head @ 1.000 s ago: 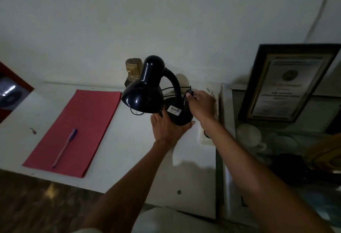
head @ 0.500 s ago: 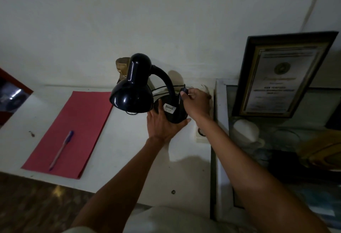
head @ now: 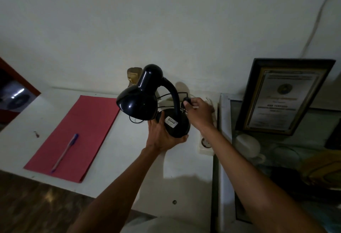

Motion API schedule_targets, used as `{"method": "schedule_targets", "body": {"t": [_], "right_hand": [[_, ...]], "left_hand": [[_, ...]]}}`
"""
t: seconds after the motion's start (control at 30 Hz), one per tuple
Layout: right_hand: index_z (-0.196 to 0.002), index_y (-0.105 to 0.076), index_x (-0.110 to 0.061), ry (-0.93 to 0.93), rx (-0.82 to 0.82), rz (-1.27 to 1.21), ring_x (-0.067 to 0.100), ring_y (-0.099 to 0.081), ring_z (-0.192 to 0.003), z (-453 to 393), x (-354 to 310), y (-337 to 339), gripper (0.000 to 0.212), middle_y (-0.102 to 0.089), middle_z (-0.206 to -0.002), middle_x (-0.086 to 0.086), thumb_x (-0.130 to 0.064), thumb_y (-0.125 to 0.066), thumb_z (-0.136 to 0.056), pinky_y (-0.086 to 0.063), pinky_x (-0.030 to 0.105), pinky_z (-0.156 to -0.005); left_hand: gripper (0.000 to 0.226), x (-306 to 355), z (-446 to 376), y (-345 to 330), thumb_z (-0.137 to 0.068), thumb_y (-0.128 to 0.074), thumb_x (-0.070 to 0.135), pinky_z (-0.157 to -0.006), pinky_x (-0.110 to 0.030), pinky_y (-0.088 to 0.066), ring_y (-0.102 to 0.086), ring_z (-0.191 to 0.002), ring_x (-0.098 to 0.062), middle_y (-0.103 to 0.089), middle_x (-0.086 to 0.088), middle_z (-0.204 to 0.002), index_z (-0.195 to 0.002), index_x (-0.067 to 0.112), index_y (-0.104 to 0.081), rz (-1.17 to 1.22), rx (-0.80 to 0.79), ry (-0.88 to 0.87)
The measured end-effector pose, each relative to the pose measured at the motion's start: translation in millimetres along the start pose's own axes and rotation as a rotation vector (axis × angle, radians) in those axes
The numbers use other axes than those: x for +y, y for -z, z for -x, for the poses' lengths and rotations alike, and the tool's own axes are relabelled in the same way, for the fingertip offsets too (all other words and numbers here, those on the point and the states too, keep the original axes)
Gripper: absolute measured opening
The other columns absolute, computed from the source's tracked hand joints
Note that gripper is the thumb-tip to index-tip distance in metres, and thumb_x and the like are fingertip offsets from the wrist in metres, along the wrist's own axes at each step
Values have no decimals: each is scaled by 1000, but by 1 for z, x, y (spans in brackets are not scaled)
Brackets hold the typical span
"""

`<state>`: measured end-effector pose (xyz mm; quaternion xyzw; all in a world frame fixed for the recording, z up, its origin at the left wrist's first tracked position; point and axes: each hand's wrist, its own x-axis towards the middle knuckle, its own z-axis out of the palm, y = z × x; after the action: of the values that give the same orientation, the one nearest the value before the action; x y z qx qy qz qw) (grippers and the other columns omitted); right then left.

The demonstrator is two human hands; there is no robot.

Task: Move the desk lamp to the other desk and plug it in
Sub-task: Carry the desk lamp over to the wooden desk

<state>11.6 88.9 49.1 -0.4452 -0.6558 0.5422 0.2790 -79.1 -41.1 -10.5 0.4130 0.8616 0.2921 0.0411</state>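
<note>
A glossy black desk lamp [head: 140, 99] with a curved neck and round base hangs tilted above the white desk [head: 114, 159]. My left hand [head: 162, 136] cups the underside of the base, which bears a white label. My right hand [head: 199, 112] pinches the lamp's black plug [head: 186, 101] near the wall, with thin black cord looping behind the neck. A white socket strip [head: 205, 145] lies on the desk's right edge, under my right wrist.
A red folder [head: 83, 133] with a purple pen [head: 65, 152] lies on the desk's left. A small gold figure [head: 132, 75] stands by the wall. A glass cabinet [head: 224, 140] at right carries a framed certificate [head: 284, 98].
The lamp and both hands stay together with only small shifts; my right hand has lifted the plug a little higher behind the neck. My head has moved slightly.
</note>
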Motion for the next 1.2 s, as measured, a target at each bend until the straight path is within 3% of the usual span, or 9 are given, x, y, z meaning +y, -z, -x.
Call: {"method": "schedule_targets", "body": {"t": [0.2, 0.3, 0.43, 0.6, 0.7, 0.87, 0.93, 1.07, 1.2], "right_hand": [[-110, -67, -13, 36, 23, 26, 14, -60, -97, 13, -5, 8, 20, -65, -104, -1, -26, -63, -95, -42, 18, -71], [-112, -67, -12, 69, 21, 51, 16, -63, -97, 23, -12, 12, 22, -67, -104, 0, -25, -64, -95, -47, 25, -78], [-111, -69, -12, 101, 33, 43, 16, -64, -94, 41, -24, 14, 23, -70, -104, 1, -28, -65, -94, -49, 29, -82], [-102, -68, -18, 127, 70, 42, 9, -62, -84, 80, -29, 17, 15, -66, -91, -8, -29, -68, -92, -44, 19, -67], [-96, -67, -24, 163, 110, 23, 10, -65, -85, 118, -28, 17, 7, -65, -85, -16, -28, -70, -91, -47, 17, -68], [-93, -66, -35, 172, 224, 114, 13, -67, -90, 189, -35, 8, 11, -70, -91, -13, -45, -66, -87, -54, 33, -81], [-89, -64, -38, 137, 269, 113, 10, -68, -86, 223, -38, -2, 10, -69, -87, -18, -48, -65, -85, -53, 30, -75], [-94, -67, -31, 153, 383, 15, -8, -64, -76, 299, -37, -24, 6, -67, -83, -20, -34, -69, -89, -43, 4, -56], [-98, -69, -26, 123, 514, -28, 5, -68, -82, 373, -35, -20, 8, -72, -87, -10, -29, -70, -90, -51, 19, -71]], "left_hand": [[119, 0, 15, 23, -45, -73, 86, -108, -34, -38, -34, -130, -22, -39, -4, -141, -141, 24, -40, 13, 5, -72], [123, 2, 24, 42, -44, -63, 94, -107, -33, -35, -31, -130, -20, -37, -6, -142, -142, 24, -38, 38, 10, -81], [120, 0, 38, 71, -48, -76, 82, -107, -33, -30, -25, -130, -16, -33, -6, -145, -146, 25, -34, 32, -15, -110], [121, -6, 60, 100, -47, -78, 79, -107, -33, -33, -27, -133, -24, -31, -5, -146, -147, 27, -34, 19, -19, -144], [120, -14, 81, 115, -46, -78, 78, -108, -36, -35, -29, -133, -27, -33, -7, -145, -146, 25, -36, 36, -15, -189], [116, -40, 122, 145, -46, -80, 75, -107, -33, -31, -30, -130, -25, -36, -7, -140, -143, 25, -39, 88, -26, -332], [115, -50, 138, 158, -45, -79, 76, -106, -33, -31, -32, -129, -26, -41, -8, -138, -140, 24, -40, 91, -32, -388], [108, -63, 175, 183, -45, -79, 74, -105, -34, -32, -38, -126, -26, -50, 0, -130, -134, 23, -46, 106, -19, -568], [107, -58, 224, 204, -45, -79, 70, -103, -44, -39, -45, -121, -33, -55, -6, -126, -131, 13, -52, 152, -77, -704]]}}
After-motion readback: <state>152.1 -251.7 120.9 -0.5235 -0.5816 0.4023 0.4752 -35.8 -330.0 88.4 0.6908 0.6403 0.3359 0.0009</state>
